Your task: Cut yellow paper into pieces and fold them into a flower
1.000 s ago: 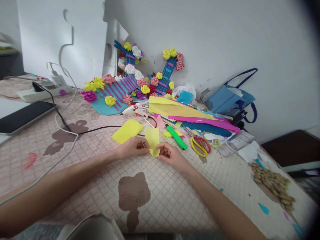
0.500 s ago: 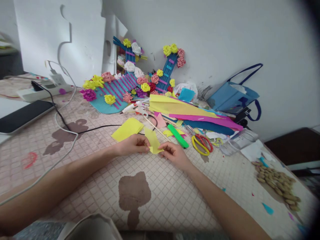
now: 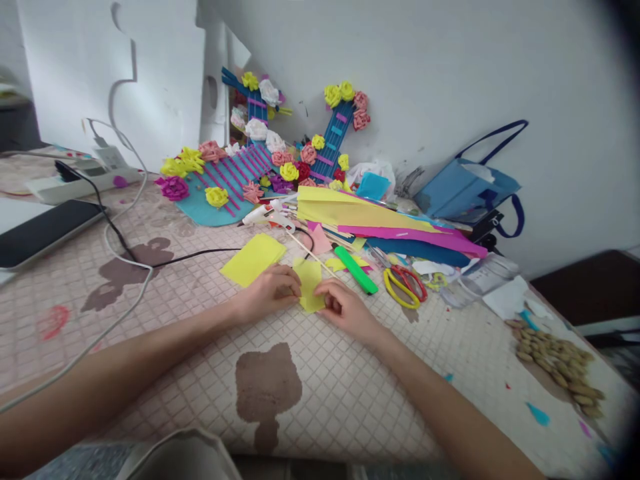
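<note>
Between my two hands is a small piece of yellow paper (image 3: 310, 283), its lower edge toward me. My left hand (image 3: 273, 292) pinches its left side with curled fingers. At the right side, my right hand (image 3: 345, 305) grips it between thumb and fingers. Just behind my left hand lies a stack of yellow paper sheets (image 3: 254, 259) on the table. A thin wooden stick (image 3: 307, 250) slants behind the held piece. A green utility knife (image 3: 356, 270) rests beyond my right hand, beside scissors (image 3: 403, 288) with yellow and red handles.
At the back stand blue cardboard shapes (image 3: 213, 203) covered with paper flowers. A white glue gun (image 3: 264, 213) sits by rolled coloured paper (image 3: 360, 212). Peanuts (image 3: 555, 363) lie at the right. A white cable (image 3: 145, 293) and a power strip (image 3: 75, 183) are at the left.
The yellow piece's lower edge, raised and folded at the corners before, now looks flatter. Both hands have shifted slightly, still holding it. The whole view has moved a little.
</note>
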Tool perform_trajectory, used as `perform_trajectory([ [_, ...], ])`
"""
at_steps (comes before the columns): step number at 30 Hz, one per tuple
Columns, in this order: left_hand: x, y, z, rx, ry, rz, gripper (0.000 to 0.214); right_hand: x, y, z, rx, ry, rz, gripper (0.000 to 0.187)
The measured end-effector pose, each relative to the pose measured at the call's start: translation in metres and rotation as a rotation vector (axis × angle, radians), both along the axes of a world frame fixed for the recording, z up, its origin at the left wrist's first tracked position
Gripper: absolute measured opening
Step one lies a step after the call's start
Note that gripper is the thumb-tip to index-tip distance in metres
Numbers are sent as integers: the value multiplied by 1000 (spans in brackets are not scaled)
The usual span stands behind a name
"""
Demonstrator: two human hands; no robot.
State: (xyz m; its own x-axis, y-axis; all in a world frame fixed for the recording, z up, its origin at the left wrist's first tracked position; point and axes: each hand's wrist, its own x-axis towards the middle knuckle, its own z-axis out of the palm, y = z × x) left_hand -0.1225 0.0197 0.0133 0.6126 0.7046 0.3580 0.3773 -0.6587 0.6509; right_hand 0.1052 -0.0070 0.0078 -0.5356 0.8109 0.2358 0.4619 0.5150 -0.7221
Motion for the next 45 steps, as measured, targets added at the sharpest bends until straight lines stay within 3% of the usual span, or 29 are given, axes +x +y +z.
perform_trajectory([
  [8, 2, 5, -2, -8, -4, -64, 8, 1, 6, 1, -9, 0, 15, 7],
  [14, 4, 6, -3, -26, 2, -27, 9, 1, 9, 1, -73, -4, -46, 14],
  [19, 2, 8, 1, -57, 19, -75, 7, 6, 11, 3, -87, 2, 21, 4],
  [25, -2, 11, 2, -73, 46, -115, 6, 5, 11, -1, -97, 17, -39, 6],
  [30, 3, 10, -1, -55, 34, -63, 7, -2, 10, -2, -31, -2, -82, 5],
  [38, 15, 3, -5, 9, 129, 135, 5, -12, 10, -6, 38, -50, -149, 7],
  [45, 18, 0, -5, 20, 173, 195, 5, -14, 7, -3, 51, -69, -163, 8],
])
